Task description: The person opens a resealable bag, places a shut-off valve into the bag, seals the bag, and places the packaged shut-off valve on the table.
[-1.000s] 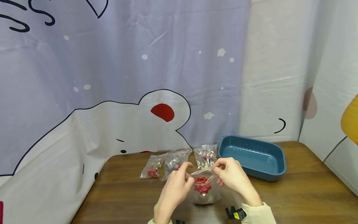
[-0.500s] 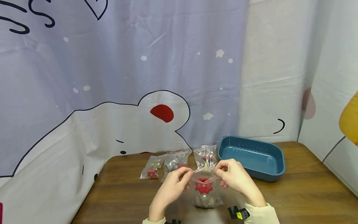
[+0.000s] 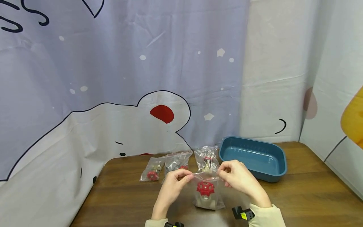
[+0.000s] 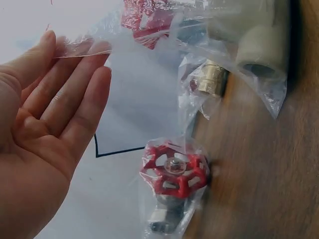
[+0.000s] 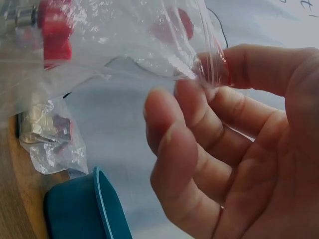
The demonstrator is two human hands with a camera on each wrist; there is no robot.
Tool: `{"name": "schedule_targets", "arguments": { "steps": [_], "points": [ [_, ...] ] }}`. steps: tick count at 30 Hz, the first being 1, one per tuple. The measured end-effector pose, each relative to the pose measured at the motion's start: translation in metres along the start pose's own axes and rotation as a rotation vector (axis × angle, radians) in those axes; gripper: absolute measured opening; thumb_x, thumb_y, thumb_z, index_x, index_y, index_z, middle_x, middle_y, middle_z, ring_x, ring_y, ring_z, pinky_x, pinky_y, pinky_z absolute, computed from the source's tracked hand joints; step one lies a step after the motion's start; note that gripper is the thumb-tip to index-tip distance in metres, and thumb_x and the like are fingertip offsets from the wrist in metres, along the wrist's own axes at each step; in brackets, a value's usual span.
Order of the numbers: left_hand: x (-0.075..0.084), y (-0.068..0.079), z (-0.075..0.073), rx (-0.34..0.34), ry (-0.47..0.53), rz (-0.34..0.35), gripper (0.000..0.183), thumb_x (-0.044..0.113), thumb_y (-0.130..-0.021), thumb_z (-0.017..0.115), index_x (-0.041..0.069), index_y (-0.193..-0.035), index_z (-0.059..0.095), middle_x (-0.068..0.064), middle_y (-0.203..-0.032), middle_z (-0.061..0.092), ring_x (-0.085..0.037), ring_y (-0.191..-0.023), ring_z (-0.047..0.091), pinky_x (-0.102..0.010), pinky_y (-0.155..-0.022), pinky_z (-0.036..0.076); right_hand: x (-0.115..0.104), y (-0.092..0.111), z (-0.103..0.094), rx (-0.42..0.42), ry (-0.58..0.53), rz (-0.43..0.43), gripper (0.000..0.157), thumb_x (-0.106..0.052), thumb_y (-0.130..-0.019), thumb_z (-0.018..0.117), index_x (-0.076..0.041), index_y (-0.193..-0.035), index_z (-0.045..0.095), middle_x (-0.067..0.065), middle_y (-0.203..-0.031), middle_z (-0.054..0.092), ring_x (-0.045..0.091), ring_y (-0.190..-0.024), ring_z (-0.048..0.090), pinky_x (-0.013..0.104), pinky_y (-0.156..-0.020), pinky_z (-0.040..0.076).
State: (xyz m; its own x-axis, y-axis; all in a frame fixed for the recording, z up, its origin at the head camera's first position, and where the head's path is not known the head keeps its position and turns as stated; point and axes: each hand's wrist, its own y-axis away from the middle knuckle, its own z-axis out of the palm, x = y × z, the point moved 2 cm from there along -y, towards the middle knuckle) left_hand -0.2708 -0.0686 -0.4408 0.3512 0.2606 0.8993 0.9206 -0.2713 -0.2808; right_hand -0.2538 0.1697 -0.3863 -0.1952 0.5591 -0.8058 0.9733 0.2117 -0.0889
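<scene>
A clear zip bag [image 3: 216, 197] stands on the table between the two hands. Inside it is a valve with a red handwheel [image 3: 205, 188] on top and a pale beige body [image 4: 264, 52]. My left hand [image 3: 172, 187] pinches the left corner of the bag's top edge between thumb and fingers. The opposite corner is pinched by my right hand [image 3: 241, 179], its other fingers loosely bent below the plastic in the right wrist view. The bag's mouth is stretched between them; whether its seal is fastened I cannot tell.
Behind stand several bagged valves: one with a brass body [image 3: 153, 170] at left, a grey one [image 3: 177, 162] beside it, another brass one [image 3: 207, 159] nearer the tray. A blue tray [image 3: 255, 175] sits at the back right of the wooden table [image 3: 124, 195]. A printed curtain [image 3: 158, 63] hangs behind.
The left hand's fingers, earlier raised over the bag's edge, now pinch its corner. The bag's top edge has been drawn straighter between the hands. The right hand keeps its pinch.
</scene>
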Motion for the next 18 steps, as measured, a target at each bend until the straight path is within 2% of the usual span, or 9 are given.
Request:
{"name": "schedule_targets", "arguments": {
  "steps": [3, 5, 6, 9, 12, 14, 16, 18],
  "points": [
    [0.009, 0.002, 0.0, 0.026, -0.031, -0.016, 0.008, 0.01, -0.09, 0.069, 0.004, -0.094, 0.073, -0.008, -0.084, 0.071, -0.01, -0.071, 0.057, -0.019, -0.061, 0.044, 0.001, -0.002, 0.0, 0.032, 0.032, -0.038, 0.012, -0.015, -0.091, 0.063, -0.014, -0.081, 0.069, -0.001, -0.062, 0.059, 0.014, -0.054, 0.058, 0.029, -0.05, 0.047],
    [0.021, 0.004, 0.0, 0.024, -0.032, -0.011, 0.008, 0.008, -0.09, 0.069, 0.002, -0.094, 0.073, -0.009, -0.083, 0.071, -0.009, -0.07, 0.057, -0.019, -0.062, 0.044, 0.001, -0.003, 0.002, 0.057, 0.06, -0.094, 0.012, -0.026, -0.092, 0.067, -0.015, -0.088, 0.069, -0.003, -0.07, 0.06, 0.013, -0.063, 0.058, 0.029, -0.057, 0.047],
    [0.027, 0.005, 0.0, 0.021, -0.034, -0.006, 0.008, 0.007, -0.09, 0.069, 0.0, -0.093, 0.072, -0.01, -0.084, 0.071, -0.008, -0.07, 0.056, -0.019, -0.062, 0.044, 0.001, -0.003, 0.004, 0.065, 0.078, -0.13, 0.017, -0.032, -0.091, 0.07, -0.016, -0.094, 0.069, -0.004, -0.076, 0.061, 0.013, -0.069, 0.058, 0.029, -0.061, 0.048],
    [0.04, 0.008, -0.001, 0.005, -0.014, 0.045, 0.008, 0.004, -0.091, 0.067, -0.003, -0.093, 0.071, -0.013, -0.084, 0.071, -0.005, -0.07, 0.055, -0.02, -0.062, 0.045, -0.001, -0.003, 0.011, 0.063, 0.154, -0.248, 0.046, -0.046, -0.083, 0.075, -0.017, -0.117, 0.065, -0.004, -0.1, 0.061, 0.017, -0.093, 0.056, 0.036, -0.079, 0.049],
    [0.039, 0.008, 0.0, -0.01, -0.016, 0.066, 0.008, 0.003, -0.092, 0.066, -0.003, -0.093, 0.071, -0.014, -0.085, 0.071, -0.005, -0.072, 0.057, -0.022, -0.065, 0.048, -0.005, -0.002, 0.019, 0.027, 0.235, -0.328, 0.066, -0.049, -0.077, 0.08, -0.015, -0.13, 0.059, 0.0, -0.117, 0.058, 0.023, -0.111, 0.052, 0.048, -0.091, 0.044],
    [0.031, 0.006, 0.002, -0.009, -0.033, 0.061, 0.008, 0.005, -0.092, 0.066, -0.001, -0.093, 0.072, -0.011, -0.085, 0.071, -0.006, -0.072, 0.057, -0.022, -0.065, 0.048, -0.008, -0.003, 0.024, 0.0, 0.276, -0.358, 0.062, -0.044, -0.078, 0.081, -0.014, -0.129, 0.06, 0.0, -0.117, 0.059, 0.025, -0.111, 0.053, 0.052, -0.091, 0.043],
    [0.02, 0.004, 0.003, -0.001, -0.052, 0.052, 0.009, 0.009, -0.092, 0.067, 0.002, -0.094, 0.073, -0.007, -0.086, 0.071, -0.007, -0.073, 0.058, -0.022, -0.066, 0.049, -0.01, -0.004, 0.027, -0.006, 0.298, -0.377, 0.047, -0.036, -0.08, 0.081, -0.014, -0.119, 0.065, -0.001, -0.11, 0.062, 0.022, -0.104, 0.057, 0.049, -0.089, 0.044],
    [0.011, 0.002, 0.003, 0.012, -0.068, 0.066, 0.009, 0.012, -0.092, 0.067, 0.005, -0.093, 0.073, -0.003, -0.085, 0.071, -0.006, -0.073, 0.057, -0.023, -0.065, 0.048, -0.011, -0.005, 0.028, 0.004, 0.308, -0.398, 0.028, -0.027, -0.082, 0.08, -0.015, -0.105, 0.069, -0.006, -0.098, 0.063, 0.016, -0.092, 0.06, 0.041, -0.082, 0.048]
  ]
}}
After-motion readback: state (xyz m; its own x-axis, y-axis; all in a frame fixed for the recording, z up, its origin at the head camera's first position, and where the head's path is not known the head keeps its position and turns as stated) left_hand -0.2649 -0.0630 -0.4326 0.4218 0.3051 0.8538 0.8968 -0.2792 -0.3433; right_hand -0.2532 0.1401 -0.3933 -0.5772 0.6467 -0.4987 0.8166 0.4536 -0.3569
